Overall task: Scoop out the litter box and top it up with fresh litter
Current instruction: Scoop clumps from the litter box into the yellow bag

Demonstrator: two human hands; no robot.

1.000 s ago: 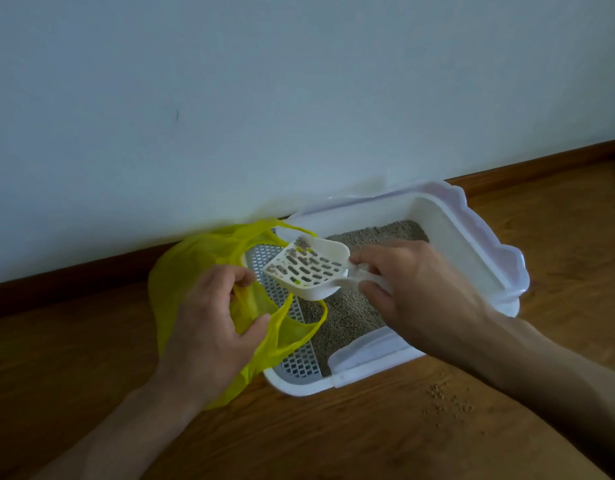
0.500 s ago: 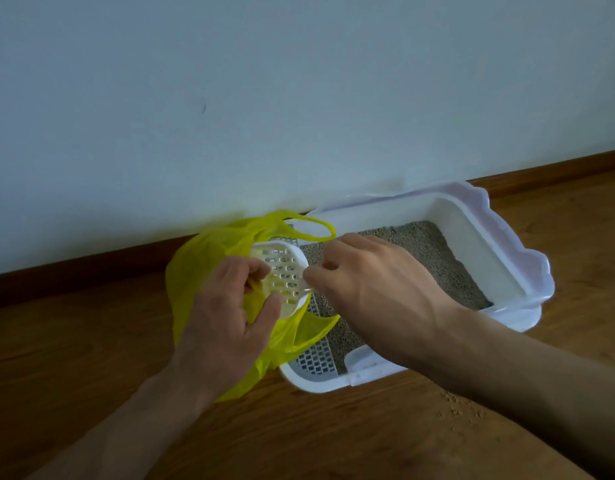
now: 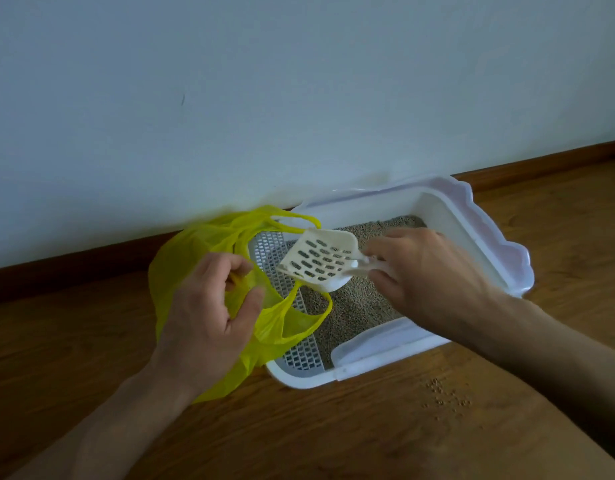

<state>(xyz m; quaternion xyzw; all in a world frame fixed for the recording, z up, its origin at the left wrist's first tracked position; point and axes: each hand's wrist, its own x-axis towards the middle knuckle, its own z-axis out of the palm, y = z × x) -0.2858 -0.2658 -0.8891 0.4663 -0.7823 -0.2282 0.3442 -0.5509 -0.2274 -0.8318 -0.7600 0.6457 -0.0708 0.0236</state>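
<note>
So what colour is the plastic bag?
Yellow, translucent; the bag shows best in the head view, the only one.

Two bare forearms enter from the lower edge, no sleeve, watch or bracelet covering either as far as the view reaches. The left hand (image 3: 209, 317) and right hand (image 3: 427, 275) are ungloved, with no rings on the fingers that show and short, unpainted nails where visible.
</note>
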